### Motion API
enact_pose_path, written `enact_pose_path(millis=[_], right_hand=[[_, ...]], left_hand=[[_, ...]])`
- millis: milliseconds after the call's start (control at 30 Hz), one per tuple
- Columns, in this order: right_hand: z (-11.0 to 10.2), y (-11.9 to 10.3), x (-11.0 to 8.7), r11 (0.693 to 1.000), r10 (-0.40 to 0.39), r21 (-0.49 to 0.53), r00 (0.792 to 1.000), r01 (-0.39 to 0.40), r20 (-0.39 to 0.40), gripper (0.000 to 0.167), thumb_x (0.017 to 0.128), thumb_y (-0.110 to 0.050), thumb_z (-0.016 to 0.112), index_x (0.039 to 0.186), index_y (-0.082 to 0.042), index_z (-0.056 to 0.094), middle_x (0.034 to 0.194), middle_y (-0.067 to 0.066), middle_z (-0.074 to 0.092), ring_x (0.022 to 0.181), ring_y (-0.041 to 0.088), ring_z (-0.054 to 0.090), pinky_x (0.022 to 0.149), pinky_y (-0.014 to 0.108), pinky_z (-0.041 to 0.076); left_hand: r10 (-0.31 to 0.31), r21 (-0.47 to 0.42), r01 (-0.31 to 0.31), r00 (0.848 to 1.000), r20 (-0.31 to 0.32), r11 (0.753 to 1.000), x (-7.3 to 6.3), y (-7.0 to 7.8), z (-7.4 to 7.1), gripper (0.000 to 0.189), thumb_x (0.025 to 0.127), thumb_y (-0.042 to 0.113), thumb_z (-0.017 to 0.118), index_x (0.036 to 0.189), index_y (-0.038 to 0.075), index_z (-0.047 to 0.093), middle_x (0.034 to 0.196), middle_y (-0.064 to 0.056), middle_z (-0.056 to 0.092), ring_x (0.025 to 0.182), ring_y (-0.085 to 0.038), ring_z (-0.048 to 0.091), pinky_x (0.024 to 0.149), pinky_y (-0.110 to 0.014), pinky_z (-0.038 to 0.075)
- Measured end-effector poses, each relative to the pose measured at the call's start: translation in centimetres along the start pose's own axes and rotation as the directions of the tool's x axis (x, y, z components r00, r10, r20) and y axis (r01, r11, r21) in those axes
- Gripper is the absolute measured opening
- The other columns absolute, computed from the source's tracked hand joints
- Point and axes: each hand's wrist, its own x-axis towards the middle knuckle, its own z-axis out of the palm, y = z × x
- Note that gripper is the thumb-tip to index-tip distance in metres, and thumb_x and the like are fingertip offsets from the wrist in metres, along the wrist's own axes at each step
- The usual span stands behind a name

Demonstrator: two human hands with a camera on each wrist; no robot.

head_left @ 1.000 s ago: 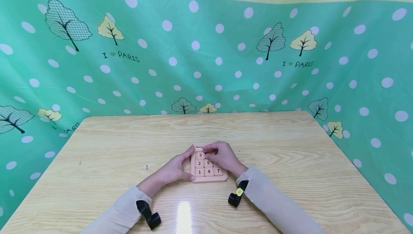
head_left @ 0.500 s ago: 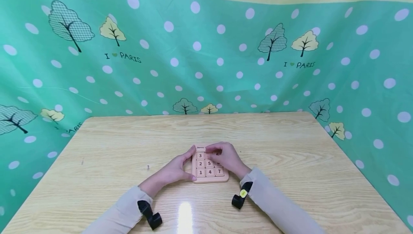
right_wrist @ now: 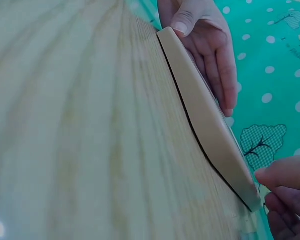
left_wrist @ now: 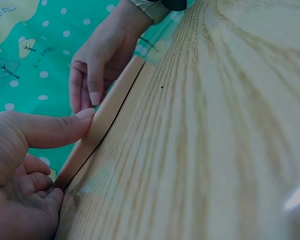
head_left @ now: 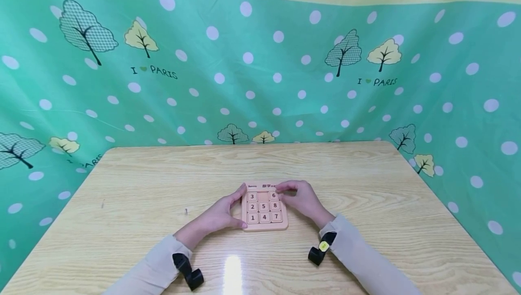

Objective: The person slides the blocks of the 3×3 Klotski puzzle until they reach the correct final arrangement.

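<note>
A pink number slide puzzle [head_left: 266,226] lies flat on the table, tiles facing up. Its top row has 3, a gap and 6 [head_left: 273,195]; the middle row reads 2, 5, 8 and the bottom row 1, 4, 7. My left hand [head_left: 221,213] holds the puzzle's left side, thumb at the near corner and forefinger at the far one. At the upper right corner is my right hand [head_left: 302,200], its fingertips beside tile 6 and nothing gripped. The left wrist view shows the left thumb [left_wrist: 60,130] against the puzzle's side wall [left_wrist: 97,125].
The wooden table [head_left: 163,173] surrounds the puzzle on all sides. Behind it hangs a green dotted curtain [head_left: 260,78] with printed trees. Each sleeve carries a black wrist strap [head_left: 188,271]. A small dark mark [head_left: 186,211] shows on the table left of the hands.
My right hand has moved right, from over the top middle of the puzzle to its upper right corner, uncovering the gap and tiles 6 and 8. My left hand has stayed put.
</note>
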Motion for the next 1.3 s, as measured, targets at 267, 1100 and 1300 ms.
enact_pose_path(millis=[267,1100,1300], right_hand=[[0.1,-0.3,-0.3,0.998,0.028,-0.06,0.998,-0.031,-0.055,0.021,0.077,0.0,0.072,0.096,-0.01,0.073,0.093,-0.001,0.072,0.093,0.017,0.064,0.09,0.038,0.051],[0.9,-1.3,-0.5,0.993,0.034,-0.105,0.995,-0.044,-0.092,0.018,0.078,0.0,0.072,0.093,-0.01,0.074,0.095,0.002,0.072,0.095,0.019,0.066,0.089,0.037,0.052],[1.4,-1.2,-0.1,0.996,-0.014,-0.085,0.998,0.009,-0.063,0.02,0.078,0.002,0.07,0.093,-0.01,0.074,0.096,0.002,0.072,0.097,0.02,0.064,0.089,0.037,0.051]], left_hand=[[0.001,-0.002,-0.001,1.0,-0.002,1.0,0.0,0.0,0.0,0.104,0.066,0.001,0.08,0.148,0.001,0.018,0.157,-0.009,0.01,0.143,-0.025,0.013,0.116,-0.037,0.01],[0.013,-0.023,-0.013,1.0,0.001,1.0,0.0,-0.4,0.1,0.104,0.066,0.001,0.08,0.148,0.001,0.017,0.157,-0.01,0.009,0.143,-0.026,0.012,0.115,-0.036,0.009],[0.015,-0.018,-0.015,1.0,0.001,1.0,0.1,-0.5,0.0,0.104,0.066,0.003,0.08,0.149,0.001,0.017,0.157,-0.01,0.009,0.143,-0.025,0.012,0.115,-0.036,0.009]])
